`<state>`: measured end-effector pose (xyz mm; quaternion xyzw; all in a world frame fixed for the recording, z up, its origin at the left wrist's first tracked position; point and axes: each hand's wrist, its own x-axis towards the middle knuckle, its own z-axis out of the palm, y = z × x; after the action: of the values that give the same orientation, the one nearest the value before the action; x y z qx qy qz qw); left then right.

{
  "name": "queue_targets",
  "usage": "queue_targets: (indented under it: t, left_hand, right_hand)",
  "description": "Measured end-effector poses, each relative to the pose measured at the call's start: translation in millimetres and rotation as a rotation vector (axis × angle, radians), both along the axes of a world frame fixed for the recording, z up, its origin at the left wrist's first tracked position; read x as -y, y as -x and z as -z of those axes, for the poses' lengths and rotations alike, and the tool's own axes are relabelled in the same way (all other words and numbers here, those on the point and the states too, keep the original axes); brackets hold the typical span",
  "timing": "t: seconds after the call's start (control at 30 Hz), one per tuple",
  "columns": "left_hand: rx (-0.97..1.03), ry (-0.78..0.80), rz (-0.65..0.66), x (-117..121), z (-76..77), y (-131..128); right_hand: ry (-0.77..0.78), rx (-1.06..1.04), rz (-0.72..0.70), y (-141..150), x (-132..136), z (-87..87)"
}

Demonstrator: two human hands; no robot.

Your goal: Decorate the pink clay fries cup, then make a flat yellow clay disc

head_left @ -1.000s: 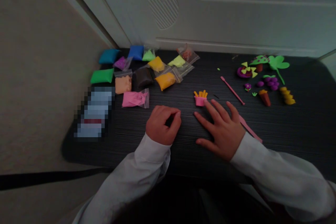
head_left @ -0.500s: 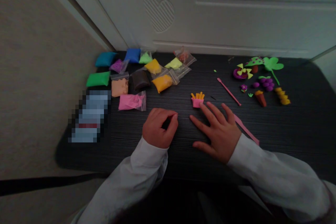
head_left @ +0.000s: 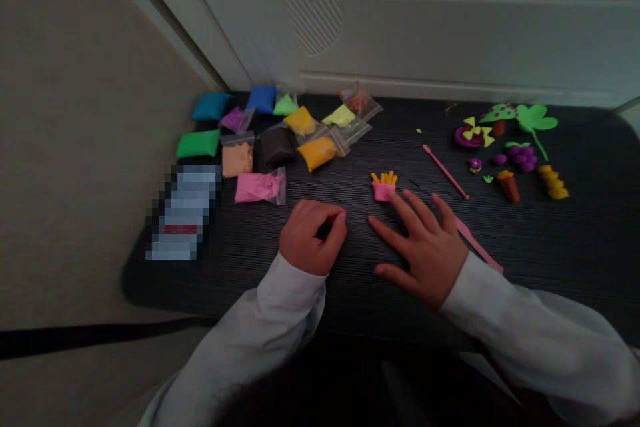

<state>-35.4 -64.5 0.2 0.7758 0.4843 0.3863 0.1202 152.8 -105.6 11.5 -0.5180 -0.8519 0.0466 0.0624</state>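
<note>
My left hand (head_left: 311,238) rests on the dark tabletop, curled, with thumb and forefinger tips meeting in a loop. Nothing shows in that loop, and the other fingers are folded underneath. Spread flat beside it, my right hand (head_left: 424,250) holds nothing. One of its fingertips reaches the lower right corner of a small clay model of French fries (head_left: 384,187), yellow sticks in a pink box; whether it presses on it I cannot tell. A pink flat modelling tool (head_left: 480,245) lies partly behind my right hand. Beyond the fingers is a thin pink modelling stick (head_left: 446,172).
Several bags of coloured clay, including a pink one (head_left: 257,187) and a green one (head_left: 199,144), lie at the left near a blurred-out phone (head_left: 185,212). Clay models stand at the right, among them purple grapes (head_left: 523,157) and a brown cone (head_left: 509,185). A white panel (head_left: 450,33) rises behind the table.
The whole view shifted slightly left and down, then back, as the camera moved. Both hands and the fries model keep their places on the table.
</note>
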Motion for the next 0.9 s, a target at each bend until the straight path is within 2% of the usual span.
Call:
queue_targets:
  t: [0.07, 0.17, 0.3, 0.43, 0.57, 0.7, 0.8, 0.9]
  left_hand:
    - [-0.002, 0.004, 0.004, 0.2, -0.4, -0.4]
    - [-0.002, 0.011, 0.003, 0.4, -1.2, -0.7]
    - [-0.008, 0.024, 0.007, 0.5, -1.7, -0.6]
    - [0.002, 0.016, 0.015, 0.1, -1.7, -0.8]
    - [0.014, 0.016, 0.015, 0.0, -1.4, -1.3]
    - [0.017, 0.014, 0.02, -0.1, -1.2, -1.2]
    - [0.007, 0.021, 0.014, -0.1, -1.4, -0.8]
    - [-0.007, 0.026, 0.016, -0.1, -1.2, -0.5]
  right_hand:
    - [-0.007, 0.001, 0.014, 0.5, 0.5, -0.3]
    - [0.014, -0.005, -0.073, 1.7, 1.3, -0.4]
    - [-0.012, 0.012, 0.02, 3.1, 1.8, 0.5]
    - [0.022, 0.007, -0.075, 4.4, 2.9, 1.2]
    - [-0.005, 0.019, 0.018, 4.1, 2.1, 1.1]
    - [0.014, 0.011, -0.067, 4.8, 1.8, 1.4]
    - [-0.007, 0.014, 0.011, 4.9, 2.0, 1.5]
    - [0.016, 0.003, -0.063, 4.8, 2.4, 0.9]
